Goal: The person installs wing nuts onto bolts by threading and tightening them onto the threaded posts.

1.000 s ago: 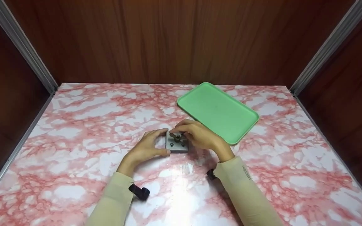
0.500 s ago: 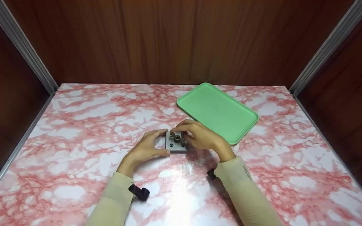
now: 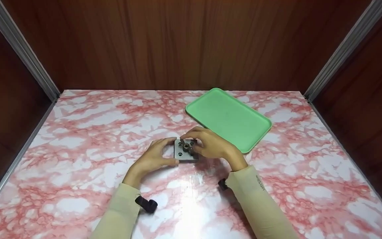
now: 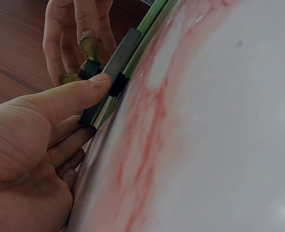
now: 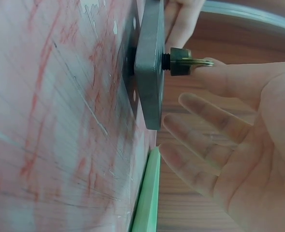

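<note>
Pinching wing nut (image 5: pixel 180 62), right fingers (image 3: pixel 195 134) arched over plate (image 5: pixel 149 67) gripped by left fingers (image 4: pixel 69 145).

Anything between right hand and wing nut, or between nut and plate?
Nothing visible blocks the right hand: its digits meet the wings of the wing nut. Between nut and metal plate, only a short threaded section shows.

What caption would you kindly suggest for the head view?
Left hand gripping a gray plate, right hand pinching the wing nut above it, with a green tray lying beyond.
</note>
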Action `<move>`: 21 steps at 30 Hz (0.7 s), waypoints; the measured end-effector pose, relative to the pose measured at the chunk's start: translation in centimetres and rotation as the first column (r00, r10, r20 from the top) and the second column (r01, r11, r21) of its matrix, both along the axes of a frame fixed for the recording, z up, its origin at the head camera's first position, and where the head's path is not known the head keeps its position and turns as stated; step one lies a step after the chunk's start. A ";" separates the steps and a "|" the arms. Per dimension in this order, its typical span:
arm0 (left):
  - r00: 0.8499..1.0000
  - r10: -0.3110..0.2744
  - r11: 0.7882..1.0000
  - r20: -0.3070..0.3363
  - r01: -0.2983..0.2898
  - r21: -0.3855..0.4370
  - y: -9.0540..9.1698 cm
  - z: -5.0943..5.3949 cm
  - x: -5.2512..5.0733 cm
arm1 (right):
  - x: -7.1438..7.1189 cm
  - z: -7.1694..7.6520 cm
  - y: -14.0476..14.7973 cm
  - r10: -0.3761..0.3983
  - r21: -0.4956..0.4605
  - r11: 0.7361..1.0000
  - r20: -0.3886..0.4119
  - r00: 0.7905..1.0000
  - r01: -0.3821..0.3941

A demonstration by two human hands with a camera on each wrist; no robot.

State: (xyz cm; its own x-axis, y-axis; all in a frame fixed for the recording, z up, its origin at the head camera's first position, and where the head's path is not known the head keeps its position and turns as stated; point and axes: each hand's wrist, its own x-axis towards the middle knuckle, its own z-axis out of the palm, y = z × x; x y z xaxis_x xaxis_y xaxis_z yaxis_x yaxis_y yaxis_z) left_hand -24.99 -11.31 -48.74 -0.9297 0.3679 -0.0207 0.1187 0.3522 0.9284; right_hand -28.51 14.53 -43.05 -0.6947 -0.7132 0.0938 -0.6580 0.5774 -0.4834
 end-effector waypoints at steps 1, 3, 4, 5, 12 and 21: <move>1.000 0.002 1.000 0.000 -0.002 0.000 0.0 0.0 0.0 | 0.0 0.0 0.0 -0.001 0.001 1.000 0.000 1.000 0.001; 1.000 0.004 1.000 -0.002 -0.004 -0.010 0.1 0.1 0.0 | 0.0 0.0 0.0 -0.005 0.003 1.000 0.002 1.000 0.005; 1.000 0.005 1.000 -0.004 -0.005 -0.019 0.1 0.1 0.0 | 0.0 0.1 0.0 -0.005 0.002 1.000 0.002 1.000 0.005; 1.000 0.006 1.000 -0.006 -0.006 -0.027 0.1 0.2 0.0 | 0.0 0.1 0.0 -0.008 0.003 1.000 0.004 1.000 0.008; 1.000 0.013 0.999 -0.011 -0.014 -0.051 0.1 0.1 0.0 | 0.1 0.1 -0.1 -0.021 0.015 1.000 0.007 1.000 0.021; 1.000 0.007 1.000 -0.010 -0.008 -0.007 0.1 -0.1 -0.1 | 0.2 0.1 -0.1 -0.030 0.025 0.999 0.018 0.999 0.030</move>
